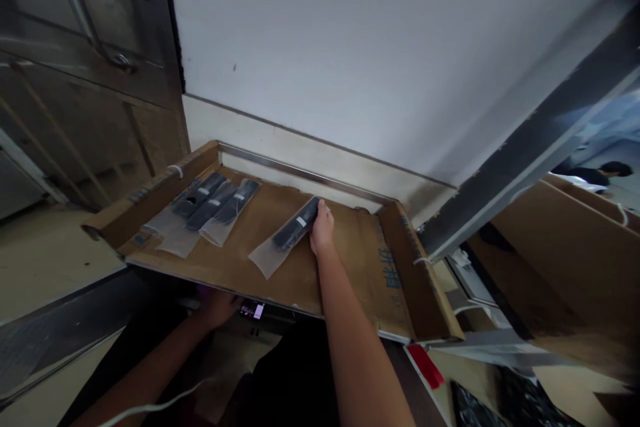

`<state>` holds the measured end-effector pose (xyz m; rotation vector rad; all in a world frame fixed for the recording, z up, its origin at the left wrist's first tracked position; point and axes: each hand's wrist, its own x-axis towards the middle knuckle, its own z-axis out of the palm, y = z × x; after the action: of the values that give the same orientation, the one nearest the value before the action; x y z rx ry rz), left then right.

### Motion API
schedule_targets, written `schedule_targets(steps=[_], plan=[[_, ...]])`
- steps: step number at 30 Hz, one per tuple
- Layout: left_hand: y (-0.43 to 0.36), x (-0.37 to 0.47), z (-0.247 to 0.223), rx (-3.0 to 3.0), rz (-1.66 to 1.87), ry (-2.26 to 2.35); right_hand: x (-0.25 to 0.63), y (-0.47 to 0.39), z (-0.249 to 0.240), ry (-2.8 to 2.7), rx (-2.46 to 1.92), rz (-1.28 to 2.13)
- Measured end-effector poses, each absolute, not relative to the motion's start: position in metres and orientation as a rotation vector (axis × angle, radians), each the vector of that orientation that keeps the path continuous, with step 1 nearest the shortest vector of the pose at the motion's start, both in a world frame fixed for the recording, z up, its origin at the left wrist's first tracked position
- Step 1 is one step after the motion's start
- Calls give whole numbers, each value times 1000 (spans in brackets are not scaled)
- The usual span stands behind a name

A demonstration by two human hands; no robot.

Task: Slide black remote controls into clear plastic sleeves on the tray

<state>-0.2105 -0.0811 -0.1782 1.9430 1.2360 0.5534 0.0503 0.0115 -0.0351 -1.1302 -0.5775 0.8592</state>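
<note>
White wall panel (350, 60) biggest, beyond the fingers of the right hand (323, 230); metal door (125, 20) far left of them, with handle. Cardboard tray (355, 267) with raised side flaps spreads below and around the right fingers. Brown cardboard box (575, 267) well off to their right. Three dark items in translucent sleeves (231, 211), white bands on them, lie side by side on the tray, left of the right fingers. Fourth sleeved dark item (289, 235): upper end gripped in the right fingers, sleeve slanting down-left from them over the tray. Left hand (217, 307) is under the tray's front edge; finger state can't be told, shadowed. Small lit screen (251, 309) just right of the left fingers.
</note>
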Motion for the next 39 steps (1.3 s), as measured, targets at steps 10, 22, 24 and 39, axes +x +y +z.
schedule_targets(steps=[10, 22, 24, 39], plan=[[-127, -270, -17, 1523, 706, 990, 49, 17, -37, -706, -1162, 818], [-7, -140, -7, 1616, 751, 966, 75, 17, -35, -415, -1177, 627], [-6, -144, -9, 1637, 732, 895, 74, 15, -33, -408, -1165, 660], [2, -155, -5, 1336, 871, 767, 33, -1, 68, -1130, -1267, 236]])
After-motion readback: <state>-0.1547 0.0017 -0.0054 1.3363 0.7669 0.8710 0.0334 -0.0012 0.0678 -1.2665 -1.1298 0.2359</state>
